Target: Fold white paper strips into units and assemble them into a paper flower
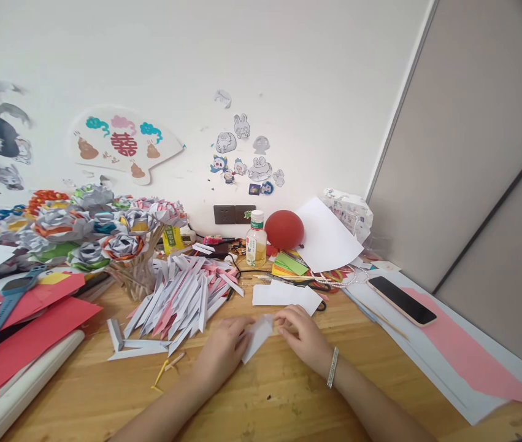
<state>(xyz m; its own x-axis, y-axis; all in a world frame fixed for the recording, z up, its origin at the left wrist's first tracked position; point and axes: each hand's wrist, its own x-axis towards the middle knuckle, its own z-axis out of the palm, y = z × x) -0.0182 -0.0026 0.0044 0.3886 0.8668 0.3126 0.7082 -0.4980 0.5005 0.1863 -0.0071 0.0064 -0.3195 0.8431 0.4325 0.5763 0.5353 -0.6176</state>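
Paper, white, thin and slightly see-through at its far end, lies slanting between the two hands, low over the middle of the tabletop. It has a narrow shape with straight edges, and its near end comes to a point.

The left hand shows its back to the camera; its fingers are bent and nearly closed, and they have hold of the left edge of this piece. The right hand is curved, with thumb and forefinger a little apart, close to the upper right corner; whether these fingers pinch the corner or only touch it, I cannot tell. Both forearms enter from the lower edge and lean toward each other, and the right wrist carries a glittering bracelet.

Behind the left hand is a loose heap of folded strips, flat and sharp-creased, white and pink. Just beyond the hands lie smooth white sheets, overlapping. The wood of the tabletop is yellowish, with visible grain. Farther back stand a clear bottle with a white cap and, beside it, a round red balloon with a smooth skin.
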